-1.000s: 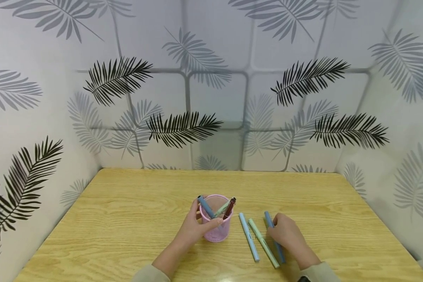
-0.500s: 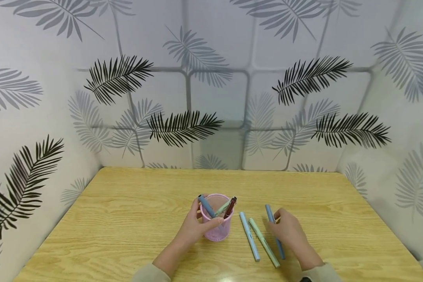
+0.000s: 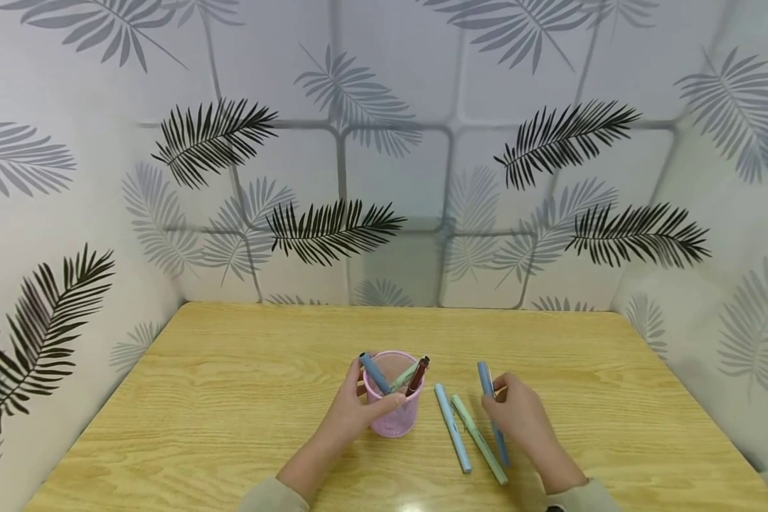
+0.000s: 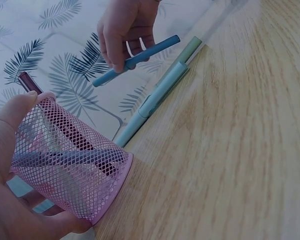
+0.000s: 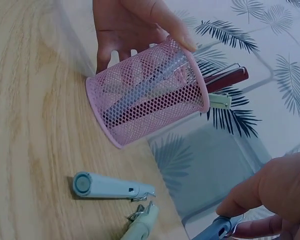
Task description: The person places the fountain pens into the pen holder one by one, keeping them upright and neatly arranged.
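My left hand (image 3: 348,416) is wrapped round a pink mesh pen holder (image 3: 393,424), thumb at its rim. Inside lean a blue pen (image 3: 374,373), a pale green pen (image 3: 402,379) and a dark red pen (image 3: 417,378). To the right, my right hand (image 3: 520,412) pinches another blue pen (image 4: 105,78) between thumb and fingers; the left wrist view shows it raised off the tabletop. Between holder and right hand, a light blue pen (image 3: 452,429) and a light green pen (image 3: 480,441) lie side by side on the wood.
Both hands work over a wooden table (image 3: 262,370). Its back edge meets a wall covering (image 3: 393,178) with a leaf print, which also runs along both sides.
The blue pen in my right hand has come up from the table and shifted slightly forward and left. My left hand and the pen holder stay in place.
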`<state>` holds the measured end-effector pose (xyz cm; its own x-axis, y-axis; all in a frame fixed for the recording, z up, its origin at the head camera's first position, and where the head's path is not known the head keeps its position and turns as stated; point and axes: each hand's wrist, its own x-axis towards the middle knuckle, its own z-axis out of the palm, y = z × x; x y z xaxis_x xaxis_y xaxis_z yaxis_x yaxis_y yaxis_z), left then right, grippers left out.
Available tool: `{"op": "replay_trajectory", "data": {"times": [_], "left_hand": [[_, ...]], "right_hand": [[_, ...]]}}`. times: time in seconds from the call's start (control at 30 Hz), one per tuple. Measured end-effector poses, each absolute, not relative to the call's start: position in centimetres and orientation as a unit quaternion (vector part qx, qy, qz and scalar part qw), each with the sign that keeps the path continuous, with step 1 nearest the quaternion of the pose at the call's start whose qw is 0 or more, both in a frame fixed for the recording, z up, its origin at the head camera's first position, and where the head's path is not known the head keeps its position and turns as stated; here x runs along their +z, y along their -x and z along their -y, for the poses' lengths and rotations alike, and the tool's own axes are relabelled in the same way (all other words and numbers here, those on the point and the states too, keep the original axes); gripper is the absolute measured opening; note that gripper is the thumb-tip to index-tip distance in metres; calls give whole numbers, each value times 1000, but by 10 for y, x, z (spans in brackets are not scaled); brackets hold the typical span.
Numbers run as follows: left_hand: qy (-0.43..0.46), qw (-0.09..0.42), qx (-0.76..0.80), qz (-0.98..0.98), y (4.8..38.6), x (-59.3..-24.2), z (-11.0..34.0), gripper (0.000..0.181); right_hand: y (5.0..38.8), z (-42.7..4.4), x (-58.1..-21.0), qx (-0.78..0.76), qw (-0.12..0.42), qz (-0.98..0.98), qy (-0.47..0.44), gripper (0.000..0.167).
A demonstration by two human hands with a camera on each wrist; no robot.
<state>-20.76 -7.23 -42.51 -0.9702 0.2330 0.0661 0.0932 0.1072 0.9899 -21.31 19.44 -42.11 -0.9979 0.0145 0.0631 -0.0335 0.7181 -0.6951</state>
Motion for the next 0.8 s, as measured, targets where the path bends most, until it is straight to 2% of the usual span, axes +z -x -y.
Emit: {"op": "replay_trajectory", "data": {"times": [0.4,0.8], "left_hand": [[-104,46,657,-745,205,-423,72,81],[-101,47,653,-749,207,-425,73,82]], "right_hand": [[207,-177,-405,410,62,910,-25,23],[199,-153,-391,455,122,880,-53,17]]}}
